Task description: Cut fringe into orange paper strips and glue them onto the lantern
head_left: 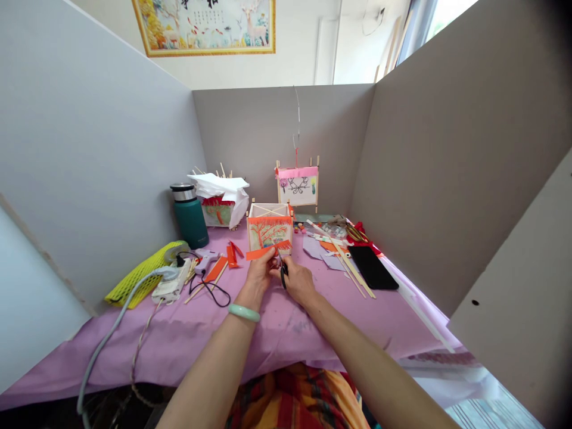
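My left hand [261, 269] is closed on an orange paper strip [258, 254], whose right end is cut into a fringe. In my right hand [298, 282] is a pair of scissors with black handles [284, 273]; the blades meet the strip from below, partly hidden by my fingers. Just behind the strip stands a lantern-like box [269, 230] of thin wooden sticks and white panels, with an orange tree drawing and orange fringe along its top edge. A pale green bangle [243, 313] circles my left wrist.
At left are a teal bottle [191, 220], a power strip [172, 285], a glue gun [207, 261] and yellow netting [145, 268]. A black phone [373, 267] and wooden sticks [351, 265] lie right. Behind, another box [298, 187] hangs from a wire.
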Demonstrator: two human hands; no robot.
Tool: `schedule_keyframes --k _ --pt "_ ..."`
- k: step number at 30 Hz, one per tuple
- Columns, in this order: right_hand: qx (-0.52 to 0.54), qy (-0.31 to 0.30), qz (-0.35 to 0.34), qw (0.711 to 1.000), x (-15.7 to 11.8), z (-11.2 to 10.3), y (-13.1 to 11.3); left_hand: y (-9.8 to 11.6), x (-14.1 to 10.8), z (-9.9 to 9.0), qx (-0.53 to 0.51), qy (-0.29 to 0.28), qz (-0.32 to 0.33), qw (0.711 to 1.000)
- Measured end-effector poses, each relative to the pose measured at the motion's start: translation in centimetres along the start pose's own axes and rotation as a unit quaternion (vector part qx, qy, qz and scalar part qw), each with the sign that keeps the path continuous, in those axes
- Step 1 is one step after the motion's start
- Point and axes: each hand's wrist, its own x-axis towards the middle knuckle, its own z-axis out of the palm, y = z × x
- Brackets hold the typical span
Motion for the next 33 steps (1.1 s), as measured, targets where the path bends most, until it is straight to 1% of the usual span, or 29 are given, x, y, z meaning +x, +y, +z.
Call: schedule_keyframes --k 8,21,25,33 --pt "-0.011 -0.006 0.007 1.0 0.14 0.05 0.03 0.0 -0.05 0.18 -0.008 0.013 0.015 1.0" --pt "-0.008 -0.002 0.007 1.0 0.2 0.3 0.2 -0.06 0.11 -0.14 0.001 0.01 -0.001 1.0" --pt "-0.001 0.002 0.003 1.0 0.07 0.08 0.03 -0.05 0.14 -0.15 -0.005 0.005 -0.018 1.0" --pt "0.006 0.008 -0.034 0.999 -0.33 -0.13 -0.08 0.2 -0.12 0.36 -0.059 0.042 -0.02 0.997"
